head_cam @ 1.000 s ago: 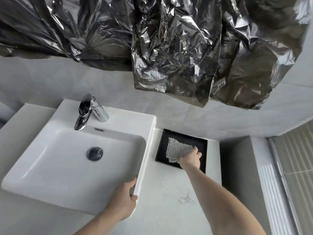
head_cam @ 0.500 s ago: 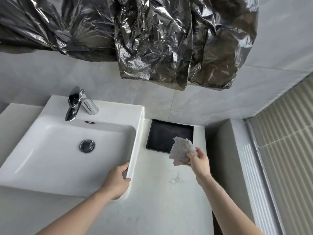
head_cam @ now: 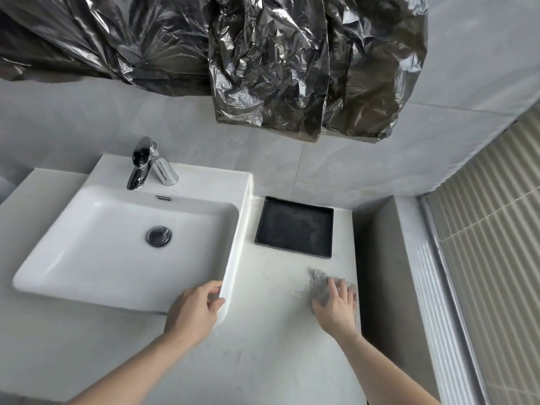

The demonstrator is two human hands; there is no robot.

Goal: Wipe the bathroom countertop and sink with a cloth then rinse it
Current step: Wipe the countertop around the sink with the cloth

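Observation:
A white square sink point(head_cam: 96, 258) sits on the pale countertop point(head_cam: 271, 352), with a chrome tap point(head_cam: 143, 165) at its back and a round drain point(head_cam: 158, 236) in the basin. My left hand point(head_cam: 194, 312) grips the sink's near right corner. My right hand point(head_cam: 336, 306) lies flat on a grey cloth point(head_cam: 317, 285), pressing it onto the countertop just right of the sink and in front of the black tray. The cloth is blurred and partly hidden under my fingers.
A black rectangular tray point(head_cam: 330, 229) rests on the counter by the wall, nothing in it. Crinkled dark plastic sheeting point(head_cam: 263, 62) hangs overhead. A grey low wall point(head_cam: 380, 273) bounds the counter on the right, with a ribbed panel point(head_cam: 491, 244) beyond.
My right hand lifted the cloth out of the black tray, carried it toward me and pressed it down on the countertop. My left hand stayed on the sink's corner.

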